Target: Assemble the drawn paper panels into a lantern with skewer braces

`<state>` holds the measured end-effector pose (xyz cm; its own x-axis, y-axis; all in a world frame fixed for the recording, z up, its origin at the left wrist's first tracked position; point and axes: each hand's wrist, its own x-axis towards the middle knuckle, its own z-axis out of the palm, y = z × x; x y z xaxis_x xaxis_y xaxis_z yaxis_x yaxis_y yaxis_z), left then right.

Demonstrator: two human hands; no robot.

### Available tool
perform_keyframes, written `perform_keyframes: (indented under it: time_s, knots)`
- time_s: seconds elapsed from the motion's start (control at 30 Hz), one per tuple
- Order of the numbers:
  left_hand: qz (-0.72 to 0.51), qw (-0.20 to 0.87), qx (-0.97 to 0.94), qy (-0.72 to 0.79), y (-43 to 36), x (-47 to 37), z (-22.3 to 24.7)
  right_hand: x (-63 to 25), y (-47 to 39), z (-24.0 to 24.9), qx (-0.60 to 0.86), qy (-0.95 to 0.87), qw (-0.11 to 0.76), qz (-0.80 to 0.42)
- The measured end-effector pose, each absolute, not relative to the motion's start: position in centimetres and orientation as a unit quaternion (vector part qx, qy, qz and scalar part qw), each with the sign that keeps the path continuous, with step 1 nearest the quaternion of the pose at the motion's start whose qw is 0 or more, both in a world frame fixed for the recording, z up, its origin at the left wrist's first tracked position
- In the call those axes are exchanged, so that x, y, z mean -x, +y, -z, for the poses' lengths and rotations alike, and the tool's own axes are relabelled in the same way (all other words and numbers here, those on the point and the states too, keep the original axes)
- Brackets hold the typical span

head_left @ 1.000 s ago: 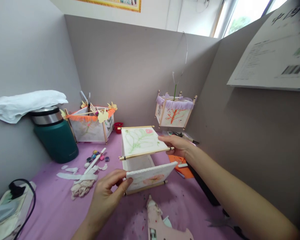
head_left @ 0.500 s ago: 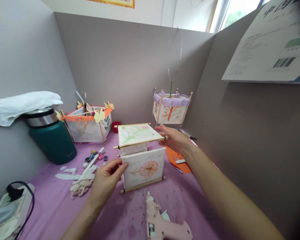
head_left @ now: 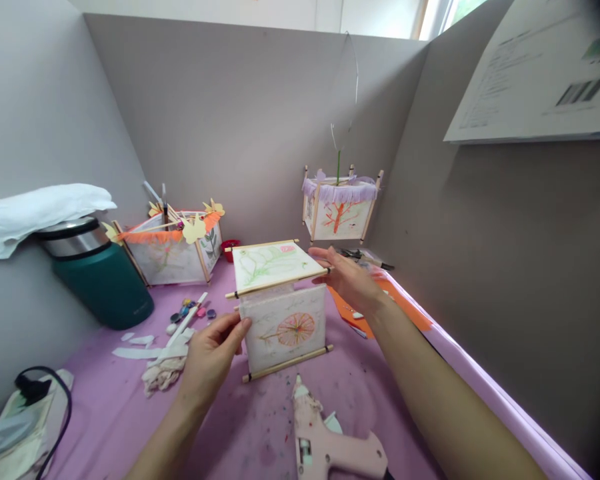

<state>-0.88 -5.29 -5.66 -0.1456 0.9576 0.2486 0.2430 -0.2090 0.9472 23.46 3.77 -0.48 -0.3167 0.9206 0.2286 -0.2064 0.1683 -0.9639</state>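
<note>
A small paper lantern with thin wooden sticks stands in front of me on a purple cloth. Its top panel carries a green plant drawing; its front panel shows a round pink and orange flower. A narrow gap runs between these two panels. My left hand pinches the left edge of the front panel between thumb and fingers. At the right end of the top panel, my right hand grips the lantern's side, its fingertips partly behind a stick. Close in front lies a pink glue gun, its nozzle toward the lantern.
Behind left stand a teal bottle and an orange-fringed lantern holding brushes. A purple-fringed lantern is at the back right. Paper scraps lie left, orange paper right, and a corded object front left. Grey partitions enclose the desk.
The front panel's upper edge has come a little closer to the top panel, narrowing the gap. Both hands keep their places on the lantern. My view has tilted slightly downward.
</note>
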Motion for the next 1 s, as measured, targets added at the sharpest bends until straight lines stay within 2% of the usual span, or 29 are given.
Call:
perform_keyframes:
  time_s: [0.4,1.0]
  knots:
    - [-0.522,0.299,-0.592,0.536,-5.59,0.5,5.38,-23.32,3.73,0.8,0.292,-0.579,0.505,-0.569]
    - [-0.539,0.32,-0.576,0.524,-5.9,0.18,5.03,-23.45,3.42,0.71,0.299,-0.586,0.489,-0.573]
